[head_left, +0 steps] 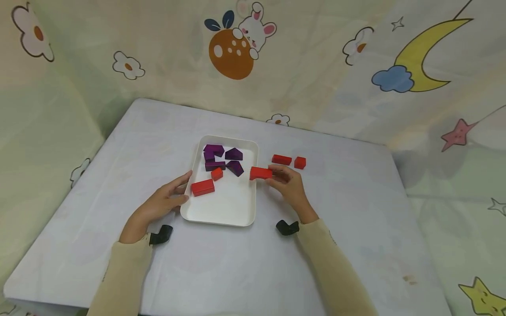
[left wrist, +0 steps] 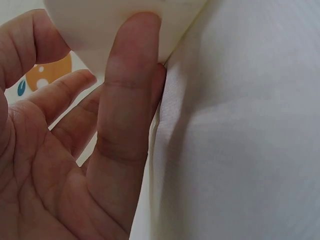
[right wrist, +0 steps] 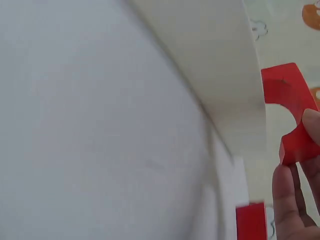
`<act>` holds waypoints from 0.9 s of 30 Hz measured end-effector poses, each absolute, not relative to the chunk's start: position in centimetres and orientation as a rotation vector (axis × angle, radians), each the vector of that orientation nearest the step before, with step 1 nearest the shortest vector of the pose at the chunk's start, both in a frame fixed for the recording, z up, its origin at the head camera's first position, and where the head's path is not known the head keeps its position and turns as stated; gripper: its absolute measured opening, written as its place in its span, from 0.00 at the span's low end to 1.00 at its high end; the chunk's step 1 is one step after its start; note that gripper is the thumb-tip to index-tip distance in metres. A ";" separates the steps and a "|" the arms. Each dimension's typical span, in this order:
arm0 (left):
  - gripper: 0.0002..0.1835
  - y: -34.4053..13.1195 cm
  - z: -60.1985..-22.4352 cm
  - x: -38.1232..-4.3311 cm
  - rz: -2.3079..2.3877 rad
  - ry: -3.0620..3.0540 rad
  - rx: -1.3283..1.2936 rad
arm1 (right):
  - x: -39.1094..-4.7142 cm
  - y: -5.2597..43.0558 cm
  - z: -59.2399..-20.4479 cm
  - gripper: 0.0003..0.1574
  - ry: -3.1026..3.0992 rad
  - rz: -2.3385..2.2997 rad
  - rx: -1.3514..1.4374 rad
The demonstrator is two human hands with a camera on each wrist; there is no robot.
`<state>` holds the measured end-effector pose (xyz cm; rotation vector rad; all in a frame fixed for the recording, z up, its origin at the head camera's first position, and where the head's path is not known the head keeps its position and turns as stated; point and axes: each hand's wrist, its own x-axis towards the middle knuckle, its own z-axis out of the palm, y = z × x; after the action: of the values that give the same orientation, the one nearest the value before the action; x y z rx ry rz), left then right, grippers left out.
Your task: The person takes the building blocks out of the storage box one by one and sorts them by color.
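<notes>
Arch block (head_left: 260,173), red and smooth-faced, is held at the right side of the white tray (head_left: 227,210), its left end lying above the rim; whether the rim is touched cannot be told. It is pinched at its right end between thumb and fingertips of the right hand (head_left: 291,186), parted only by the block itself. It can be judged light and stiff, perhaps a little slippery on its flat faces and hardly fragile; it is best gripped across a thick end, clear of the curved cut-out. The tray's left side is touched by the left hand (head_left: 160,204), its fingers loosely spread and no block held. Inside the tray, purple blocks (head_left: 235,168) are gathered in the far half, with a small red cube (head_left: 217,174) just nearer and a long red block (head_left: 203,188) set by the left wall. Two red blocks (head_left: 282,159) are seen on the table (head_left: 340,245), right of the tray
</notes>
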<state>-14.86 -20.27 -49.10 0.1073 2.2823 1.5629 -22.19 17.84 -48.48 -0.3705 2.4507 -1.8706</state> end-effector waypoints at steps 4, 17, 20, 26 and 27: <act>0.42 -20.4 -49.1 -14.8 1.549 2.301 0.119 | -22.3 20.8 -48.4 0.30 2.487 -1.820 -0.349; 0.43 -20.3 -49.3 -14.8 1.585 2.288 0.153 | -24.8 30.2 -47.4 0.31 2.761 -1.628 -0.091; 0.43 -20.3 -49.3 -14.8 1.587 2.287 0.153 | -25.5 31.8 -47.0 0.31 2.830 -1.544 0.007; 0.43 -20.3 -49.4 -14.8 1.574 2.290 0.134 | -27.0 33.8 -47.0 0.30 2.883 -1.375 0.118; 0.43 -20.3 -49.4 -14.8 1.573 2.289 0.131 | -27.2 34.0 -47.1 0.30 2.880 -1.360 0.114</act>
<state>-14.79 -20.27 -49.39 0.1314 2.2888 1.5730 -27.24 33.98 -47.06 0.1137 2.8797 -1.3602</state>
